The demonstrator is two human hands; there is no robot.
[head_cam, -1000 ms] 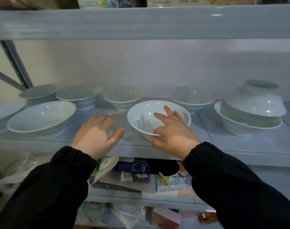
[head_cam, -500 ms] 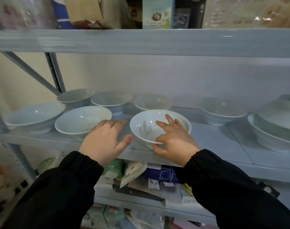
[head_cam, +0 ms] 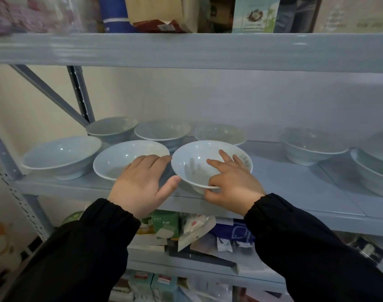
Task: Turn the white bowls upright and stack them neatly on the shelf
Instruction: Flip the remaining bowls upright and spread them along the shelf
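Right hand: curled on the near rim of the held bowl, thumb under the rim, fingers over it and lying inside. Left hand: fingers straight and together, holding nothing, laid over the near rim of the neighbour bowl, thumb spread toward the held bowl, just beside its left rim; touching or not, cannot tell.

Held bowl tilted toward the camera, foot just beside the front edge of the shelf. On its left, rim close to the neighbour bowl, almost no room. On its right, a wide bare stretch of board up to the next bowl. Above, free height up to the upper shelf.

Counted: seven white bowls whole in view, mouth up, three of them in a row behind the hands; one more cut by the right edge, something pale in it, not clear what.
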